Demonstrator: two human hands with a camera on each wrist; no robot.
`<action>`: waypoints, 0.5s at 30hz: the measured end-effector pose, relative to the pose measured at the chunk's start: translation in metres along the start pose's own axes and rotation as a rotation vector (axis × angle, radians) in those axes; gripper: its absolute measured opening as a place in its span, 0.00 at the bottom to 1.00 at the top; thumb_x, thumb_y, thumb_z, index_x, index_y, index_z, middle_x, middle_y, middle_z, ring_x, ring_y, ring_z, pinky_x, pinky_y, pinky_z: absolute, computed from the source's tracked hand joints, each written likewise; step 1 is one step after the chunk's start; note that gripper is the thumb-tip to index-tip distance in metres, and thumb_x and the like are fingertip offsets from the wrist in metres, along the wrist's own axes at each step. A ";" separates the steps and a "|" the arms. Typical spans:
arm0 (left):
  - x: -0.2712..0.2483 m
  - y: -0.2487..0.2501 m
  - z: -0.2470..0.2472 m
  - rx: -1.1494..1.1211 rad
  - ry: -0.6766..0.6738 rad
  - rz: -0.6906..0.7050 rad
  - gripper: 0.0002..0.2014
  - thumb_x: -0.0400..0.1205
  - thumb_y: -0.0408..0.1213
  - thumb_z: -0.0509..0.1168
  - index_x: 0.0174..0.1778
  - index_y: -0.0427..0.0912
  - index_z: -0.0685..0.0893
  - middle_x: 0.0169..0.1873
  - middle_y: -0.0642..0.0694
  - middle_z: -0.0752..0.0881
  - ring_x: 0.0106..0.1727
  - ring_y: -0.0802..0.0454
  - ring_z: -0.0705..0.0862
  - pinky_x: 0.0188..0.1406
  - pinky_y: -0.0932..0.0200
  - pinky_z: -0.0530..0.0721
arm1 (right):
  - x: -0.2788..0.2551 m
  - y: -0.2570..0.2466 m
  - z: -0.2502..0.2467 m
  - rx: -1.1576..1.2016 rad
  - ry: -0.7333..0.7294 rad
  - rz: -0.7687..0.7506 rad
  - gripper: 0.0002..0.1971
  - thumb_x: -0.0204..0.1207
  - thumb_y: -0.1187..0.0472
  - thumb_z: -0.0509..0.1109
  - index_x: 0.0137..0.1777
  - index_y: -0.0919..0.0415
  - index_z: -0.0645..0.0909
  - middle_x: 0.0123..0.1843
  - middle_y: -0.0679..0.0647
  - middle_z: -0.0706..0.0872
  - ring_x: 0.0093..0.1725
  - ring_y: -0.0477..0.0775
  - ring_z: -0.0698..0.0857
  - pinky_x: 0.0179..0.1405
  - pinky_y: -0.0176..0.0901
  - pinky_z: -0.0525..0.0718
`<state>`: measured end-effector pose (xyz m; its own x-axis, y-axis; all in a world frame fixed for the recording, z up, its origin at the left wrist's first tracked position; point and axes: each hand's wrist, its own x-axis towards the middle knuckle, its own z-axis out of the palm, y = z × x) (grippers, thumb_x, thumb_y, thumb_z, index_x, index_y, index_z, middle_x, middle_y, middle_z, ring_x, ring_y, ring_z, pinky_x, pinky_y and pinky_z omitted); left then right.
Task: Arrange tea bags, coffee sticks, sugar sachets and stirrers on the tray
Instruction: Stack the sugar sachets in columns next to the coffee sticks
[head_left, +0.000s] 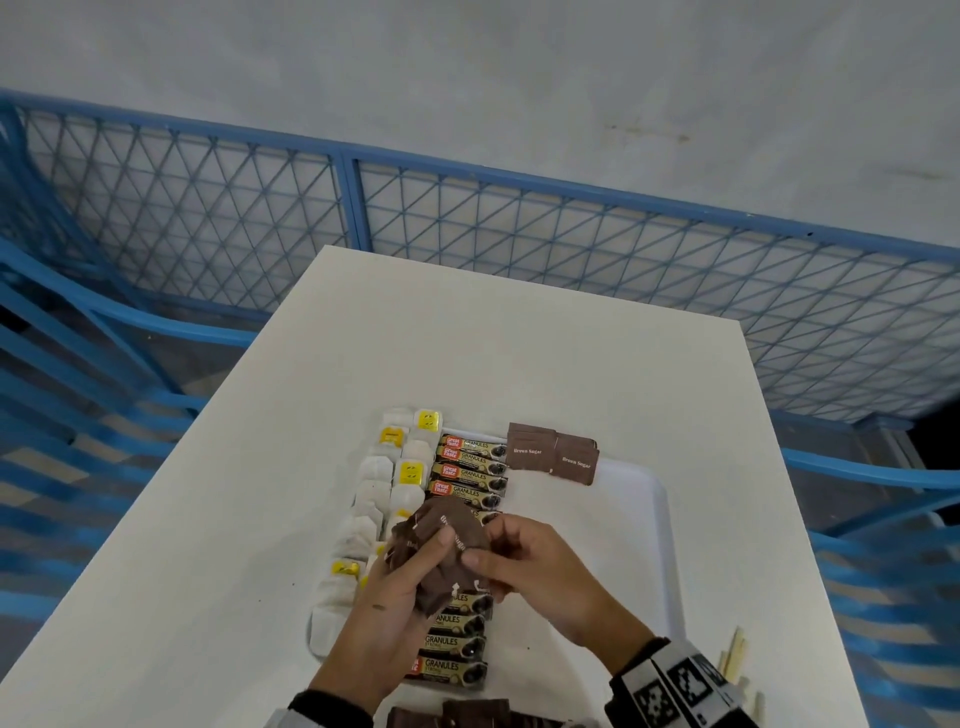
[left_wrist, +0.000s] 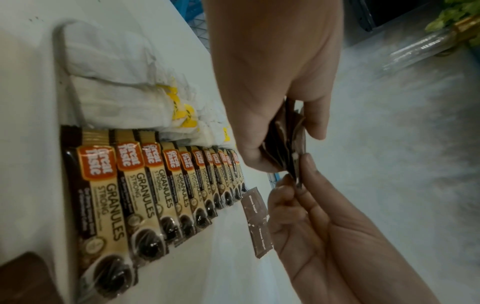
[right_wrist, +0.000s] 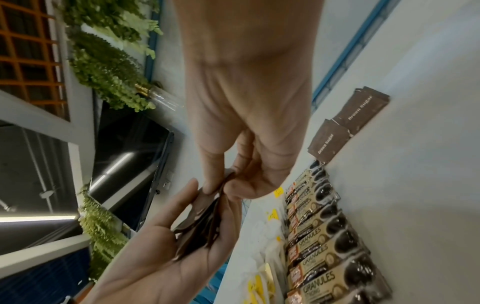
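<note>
Sugar sachets (head_left: 441, 551) fanned in left hand (head_left: 384, 618), right hand (head_left: 540, 577) pinching edge

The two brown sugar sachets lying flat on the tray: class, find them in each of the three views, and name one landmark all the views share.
Head: two brown sugar sachets sit above centre, right of the far end of the coffee sticks.
Left wrist: sachets lower centre, just left of the right hand.
Right wrist: sachets upper right.
Shared landmark: the coffee stick row.
</note>
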<state>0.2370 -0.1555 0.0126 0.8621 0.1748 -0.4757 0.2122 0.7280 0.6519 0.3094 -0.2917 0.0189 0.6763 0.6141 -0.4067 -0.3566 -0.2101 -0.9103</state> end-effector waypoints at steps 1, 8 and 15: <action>0.000 0.002 0.000 -0.008 0.000 -0.003 0.14 0.74 0.31 0.68 0.56 0.37 0.84 0.46 0.36 0.91 0.43 0.47 0.91 0.37 0.56 0.89 | 0.000 0.000 0.000 0.025 0.005 0.011 0.07 0.74 0.64 0.73 0.47 0.67 0.79 0.38 0.55 0.83 0.33 0.45 0.82 0.31 0.36 0.82; 0.002 0.002 -0.005 0.012 0.029 0.005 0.15 0.77 0.26 0.61 0.58 0.40 0.83 0.44 0.40 0.91 0.44 0.49 0.90 0.35 0.60 0.88 | 0.003 -0.006 -0.009 0.131 0.063 0.003 0.02 0.76 0.70 0.68 0.47 0.67 0.81 0.42 0.58 0.85 0.37 0.46 0.85 0.38 0.36 0.86; 0.002 0.002 -0.004 0.025 0.061 0.015 0.12 0.77 0.23 0.63 0.53 0.38 0.84 0.43 0.38 0.91 0.41 0.48 0.91 0.38 0.57 0.90 | 0.012 -0.010 -0.023 0.140 0.187 -0.030 0.09 0.72 0.74 0.71 0.48 0.62 0.79 0.40 0.56 0.87 0.35 0.47 0.86 0.33 0.35 0.83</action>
<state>0.2371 -0.1508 0.0103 0.8358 0.2259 -0.5003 0.2117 0.7082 0.6735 0.3358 -0.2996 0.0215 0.7911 0.4641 -0.3983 -0.4114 -0.0781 -0.9081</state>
